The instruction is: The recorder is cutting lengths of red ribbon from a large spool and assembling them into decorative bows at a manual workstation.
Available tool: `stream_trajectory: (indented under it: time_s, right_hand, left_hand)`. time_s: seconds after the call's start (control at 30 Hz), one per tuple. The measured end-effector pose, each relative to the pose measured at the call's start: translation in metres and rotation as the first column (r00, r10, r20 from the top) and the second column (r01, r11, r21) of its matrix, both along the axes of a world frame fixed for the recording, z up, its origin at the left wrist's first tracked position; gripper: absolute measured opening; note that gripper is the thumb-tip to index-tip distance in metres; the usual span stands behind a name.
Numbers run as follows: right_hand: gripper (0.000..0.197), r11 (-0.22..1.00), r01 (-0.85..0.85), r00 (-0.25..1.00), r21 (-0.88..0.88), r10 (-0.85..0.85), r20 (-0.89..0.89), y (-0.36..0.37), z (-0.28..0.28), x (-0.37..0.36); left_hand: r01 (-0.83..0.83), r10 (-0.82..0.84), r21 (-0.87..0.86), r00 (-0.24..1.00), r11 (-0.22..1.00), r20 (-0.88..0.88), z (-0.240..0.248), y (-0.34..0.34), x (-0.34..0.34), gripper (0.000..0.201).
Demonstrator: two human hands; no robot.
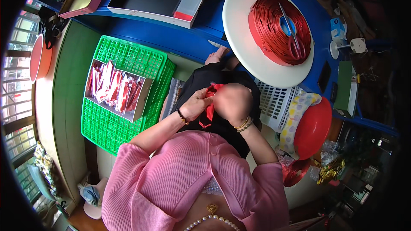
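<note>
Left hand [195, 104] is pinching the red ribbon [208, 115], likely for steadying it; right hand [234, 105] is sitting ribbon's right, grip too blurred to tell!

2 hands [195, 105] [234, 113] close together, forearms [160, 132] angled inward

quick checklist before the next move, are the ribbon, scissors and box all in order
1. Red ribbon pinched in the left hand: ok.
2. Right hand gripping it too: cannot tell, a blurred patch covers the fingers.
3. Scissors in hand: not ok, they lie on the ribbon roll.
4. Roll resting on the round white board: ok.
5. Open box of wrapped red pieces on the green crate: ok.
</note>
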State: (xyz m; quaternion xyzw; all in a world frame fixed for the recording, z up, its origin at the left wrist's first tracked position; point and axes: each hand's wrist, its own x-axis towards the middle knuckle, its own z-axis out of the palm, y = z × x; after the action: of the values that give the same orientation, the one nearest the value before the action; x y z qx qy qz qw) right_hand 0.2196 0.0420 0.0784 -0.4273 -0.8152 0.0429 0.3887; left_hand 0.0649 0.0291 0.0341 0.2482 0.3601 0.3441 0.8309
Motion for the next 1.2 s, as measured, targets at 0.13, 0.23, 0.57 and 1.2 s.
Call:
stream_trajectory:
  time_s: [0.13, 0.23, 0.57, 1.2]
  right_hand:
    - [0.023, 0.997, -0.051, 0.998, -0.06, 0.053, 0.045, -0.004, 0.006, -0.002]
    - [0.017, 0.972, -0.149, 0.987, -0.182, 0.134, -0.091, -0.001, 0.009, -0.001]
    - [0.014, 0.9, -0.26, 0.947, -0.351, 0.166, -0.275, 0.026, 0.008, 0.005]
    - [0.012, 0.861, 0.006, 0.909, -0.508, -0.216, -0.356, 0.026, -0.033, -0.035]
  left_hand:
    - [-0.073, 0.095, 0.161, 0.986, 0.984, -0.135, -0.003, 0.005, -0.001, 0.023]
    - [0.014, 0.024, 0.229, 0.986, 0.973, -0.164, -0.001, 0.006, -0.01, 0.025]
    - [0.228, -0.22, 0.223, 0.974, 0.948, -0.059, 0.016, 0.009, -0.019, 0.014]
    - [0.599, 0.438, 0.55, 0.339, 0.582, -0.833, 0.011, 0.016, 0.006, 0.066]
